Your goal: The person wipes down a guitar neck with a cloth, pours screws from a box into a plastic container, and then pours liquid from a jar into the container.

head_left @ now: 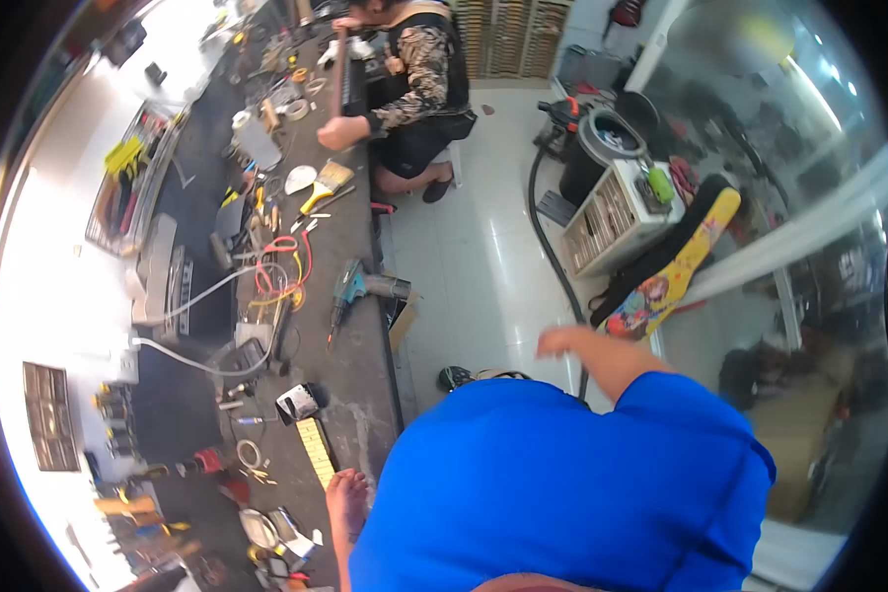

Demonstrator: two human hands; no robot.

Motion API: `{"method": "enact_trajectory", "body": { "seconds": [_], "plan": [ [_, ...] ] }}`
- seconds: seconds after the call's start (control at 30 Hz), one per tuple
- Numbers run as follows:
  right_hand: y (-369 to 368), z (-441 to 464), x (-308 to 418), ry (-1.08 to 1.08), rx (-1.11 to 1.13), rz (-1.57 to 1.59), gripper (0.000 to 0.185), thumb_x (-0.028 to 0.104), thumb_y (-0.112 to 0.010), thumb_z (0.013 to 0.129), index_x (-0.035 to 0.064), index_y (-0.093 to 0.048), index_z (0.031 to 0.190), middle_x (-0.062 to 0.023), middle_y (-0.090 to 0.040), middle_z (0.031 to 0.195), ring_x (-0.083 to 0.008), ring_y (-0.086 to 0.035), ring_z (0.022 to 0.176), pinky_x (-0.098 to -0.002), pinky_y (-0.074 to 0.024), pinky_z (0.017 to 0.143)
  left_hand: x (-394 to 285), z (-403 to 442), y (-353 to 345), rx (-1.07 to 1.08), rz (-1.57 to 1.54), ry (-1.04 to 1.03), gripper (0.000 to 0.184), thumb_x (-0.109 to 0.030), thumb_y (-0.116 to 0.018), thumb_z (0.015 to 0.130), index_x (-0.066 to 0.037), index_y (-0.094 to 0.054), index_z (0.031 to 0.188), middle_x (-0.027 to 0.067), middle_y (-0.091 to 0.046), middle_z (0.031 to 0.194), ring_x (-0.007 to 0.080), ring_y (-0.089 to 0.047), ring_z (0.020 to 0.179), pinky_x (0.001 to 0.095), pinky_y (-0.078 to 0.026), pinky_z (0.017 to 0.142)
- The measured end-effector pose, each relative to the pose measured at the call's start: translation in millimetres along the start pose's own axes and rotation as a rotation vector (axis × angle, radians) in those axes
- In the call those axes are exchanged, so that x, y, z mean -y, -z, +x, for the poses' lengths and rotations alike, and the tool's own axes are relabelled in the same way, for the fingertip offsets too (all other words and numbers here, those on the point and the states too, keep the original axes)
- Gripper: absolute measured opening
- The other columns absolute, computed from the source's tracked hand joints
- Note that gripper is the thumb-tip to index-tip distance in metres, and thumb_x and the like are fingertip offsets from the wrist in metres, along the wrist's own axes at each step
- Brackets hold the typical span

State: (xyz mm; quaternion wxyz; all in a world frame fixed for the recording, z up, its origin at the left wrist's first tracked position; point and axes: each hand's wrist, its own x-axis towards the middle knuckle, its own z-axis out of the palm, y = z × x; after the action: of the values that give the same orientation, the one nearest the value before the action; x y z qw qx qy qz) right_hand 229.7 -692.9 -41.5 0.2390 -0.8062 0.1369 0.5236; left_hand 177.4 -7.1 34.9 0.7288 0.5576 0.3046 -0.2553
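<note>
A light fretboard (315,449) with dark fret marks lies near the edge of the dark workbench (350,405). At its lower end my left hand (347,493) is closed around the neck, fingers curled. By the fretboard's upper end sits a white and black object (301,403). My right hand (556,342) is held out over the floor, off the bench, away from the fretboard. It is small and blurred, so its fingers cannot be made out, and no object shows in it.
On the bench lie a teal drill (360,288), red-handled cables (284,264), a brush (328,185) and a white bottle (256,140). A co-worker (424,74) crouches at the far end. A black hose (548,237), a white cabinet (617,212) and a yellow patterned case (676,266) stand right.
</note>
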Motion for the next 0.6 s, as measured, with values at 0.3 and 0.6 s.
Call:
{"method": "enact_trajectory", "body": {
  "seconds": [0.3, 0.6],
  "plan": [
    [2, 42, -29, 0.112, 0.148, -0.182, 0.039, 0.038, -0.077, 0.091, 0.0036, -0.078, 0.110, -0.0127, -0.076, 0.094, -0.0250, -0.073, 0.073, -0.0438, -0.0587, 0.066, 36, -56, 24, -0.935, 1.301, -0.307, 0.063, -0.020, -0.078, 0.088, 0.000, -0.056, 0.143, 0.0241, -0.061, 0.140, 0.0469, -0.058, 0.131, 0.0556, -0.050, 0.110],
    [153, 68, 111, 0.169, -0.317, 0.335, 0.035, 0.028, -0.072, 0.097, 0.0045, -0.069, 0.123, -0.0097, -0.075, 0.098, -0.0173, -0.071, 0.078, -0.0351, -0.0520, 0.058, 63, -44, 29, -0.902, 1.197, -0.116, 0.047, -0.002, -0.071, 0.084, -0.004, -0.060, 0.130, 0.0179, -0.065, 0.132, 0.0398, -0.063, 0.125, 0.0531, -0.054, 0.104]
  ]
}}
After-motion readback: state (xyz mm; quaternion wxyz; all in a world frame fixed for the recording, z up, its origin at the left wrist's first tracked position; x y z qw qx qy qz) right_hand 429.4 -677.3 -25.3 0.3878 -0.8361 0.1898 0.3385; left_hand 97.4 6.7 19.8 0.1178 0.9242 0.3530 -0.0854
